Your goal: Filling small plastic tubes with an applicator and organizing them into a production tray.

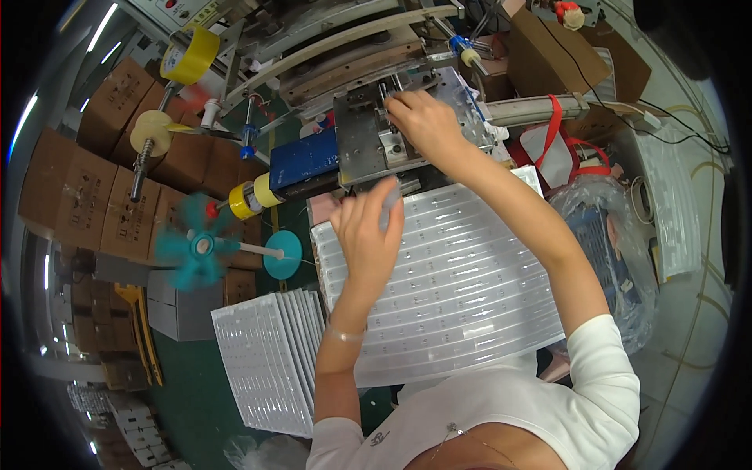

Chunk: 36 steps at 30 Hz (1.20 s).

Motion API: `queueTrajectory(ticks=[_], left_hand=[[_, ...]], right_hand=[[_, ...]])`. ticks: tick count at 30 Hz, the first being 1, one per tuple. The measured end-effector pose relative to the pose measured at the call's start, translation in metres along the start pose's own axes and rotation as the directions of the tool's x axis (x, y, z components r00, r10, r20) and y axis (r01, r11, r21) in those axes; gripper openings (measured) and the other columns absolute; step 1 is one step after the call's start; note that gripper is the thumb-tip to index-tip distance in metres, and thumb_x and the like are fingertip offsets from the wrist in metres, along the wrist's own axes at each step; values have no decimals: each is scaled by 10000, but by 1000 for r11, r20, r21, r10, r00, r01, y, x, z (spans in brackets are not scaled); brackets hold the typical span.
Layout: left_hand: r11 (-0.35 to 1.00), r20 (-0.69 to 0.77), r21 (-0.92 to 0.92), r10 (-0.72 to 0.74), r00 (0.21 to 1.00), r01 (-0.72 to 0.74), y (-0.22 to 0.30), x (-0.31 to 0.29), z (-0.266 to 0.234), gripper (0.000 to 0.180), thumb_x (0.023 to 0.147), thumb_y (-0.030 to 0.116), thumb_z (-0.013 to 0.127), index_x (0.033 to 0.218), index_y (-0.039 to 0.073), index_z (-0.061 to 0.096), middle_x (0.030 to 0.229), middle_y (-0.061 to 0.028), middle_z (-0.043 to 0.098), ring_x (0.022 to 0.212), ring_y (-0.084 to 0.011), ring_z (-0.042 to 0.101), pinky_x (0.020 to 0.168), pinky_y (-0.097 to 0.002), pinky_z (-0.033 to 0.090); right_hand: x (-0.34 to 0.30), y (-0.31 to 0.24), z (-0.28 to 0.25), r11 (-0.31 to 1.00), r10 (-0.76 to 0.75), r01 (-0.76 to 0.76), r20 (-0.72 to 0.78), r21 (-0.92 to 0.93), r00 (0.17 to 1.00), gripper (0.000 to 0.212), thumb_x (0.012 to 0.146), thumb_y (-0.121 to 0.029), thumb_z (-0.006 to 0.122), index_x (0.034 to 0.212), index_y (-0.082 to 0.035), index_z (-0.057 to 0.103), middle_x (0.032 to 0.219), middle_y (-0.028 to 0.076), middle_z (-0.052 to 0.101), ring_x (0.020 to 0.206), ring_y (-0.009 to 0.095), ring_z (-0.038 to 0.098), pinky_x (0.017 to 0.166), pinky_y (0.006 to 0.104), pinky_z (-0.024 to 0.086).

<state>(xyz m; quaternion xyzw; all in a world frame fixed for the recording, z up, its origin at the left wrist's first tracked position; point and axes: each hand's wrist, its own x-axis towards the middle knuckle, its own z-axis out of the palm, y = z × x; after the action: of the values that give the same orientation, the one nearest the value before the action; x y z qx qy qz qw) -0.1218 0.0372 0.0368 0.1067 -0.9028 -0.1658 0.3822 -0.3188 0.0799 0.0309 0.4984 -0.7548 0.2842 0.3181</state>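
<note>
The clear tray (454,298) lies broad before me, a stack of trays (270,368) just left of it. Beyond stands the press (368,145). My right hand (427,121) rests on its plate, fingers curled on a small part. My left hand (368,235) hovers above the tray, pinching a blurred pale piece (390,205).

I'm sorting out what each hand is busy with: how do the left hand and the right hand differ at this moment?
The left hand is raised above the clear blister trays, pinching a small pale part; the right hand reaches farther out, fingers down on the metal machine fixture. The left is nearer the body. Both are bare.
</note>
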Motion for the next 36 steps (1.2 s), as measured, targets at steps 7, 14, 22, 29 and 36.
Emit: queueTrajectory(ticks=[7,14,22,29,36], left_hand=[[926,166,-308,-174,971,219,7,-53,-41,222,785,118,693,979,28,634,874,-81,615,755,-194,545,655,-288,427],[888,213,-369,-208,955,275,0,-88,-46,176,838,61,587,1004,1,600,995,-126,646,923,-216,603,825,-311,455],[755,292,-533,-260,921,382,3,-84,-48,166,836,45,471,971,-10,551,972,-135,640,916,-207,596,873,-316,437],[552,304,-748,-208,930,368,16,-73,-34,175,756,-41,426,920,11,461,932,-153,607,864,-201,578,823,-319,461],[800,232,-516,-213,949,306,10,-62,-27,193,705,-75,423,871,-5,491,949,-129,595,852,-203,577,805,-305,461]], right_hand=[[-4,2,-1,1000,29,-26,-212,15,977,301,832,-264,631,1083,-101,596,1064,71,611,947,271,575,800,363,465],[-96,-6,-100,888,-31,-69,208,455,978,320,825,-262,622,1111,-124,588,984,74,624,868,257,604,704,387,495],[-231,-42,-164,873,-475,112,775,475,416,269,785,-172,582,1044,-101,599,845,82,528,730,229,588,548,344,501],[-223,-39,-161,826,-492,22,702,563,514,188,732,-122,612,907,-65,572,839,105,520,672,269,596,516,375,504],[-144,-43,-106,788,-190,-306,684,534,704,242,744,-122,597,982,-95,560,914,127,519,747,338,600,636,431,522]])
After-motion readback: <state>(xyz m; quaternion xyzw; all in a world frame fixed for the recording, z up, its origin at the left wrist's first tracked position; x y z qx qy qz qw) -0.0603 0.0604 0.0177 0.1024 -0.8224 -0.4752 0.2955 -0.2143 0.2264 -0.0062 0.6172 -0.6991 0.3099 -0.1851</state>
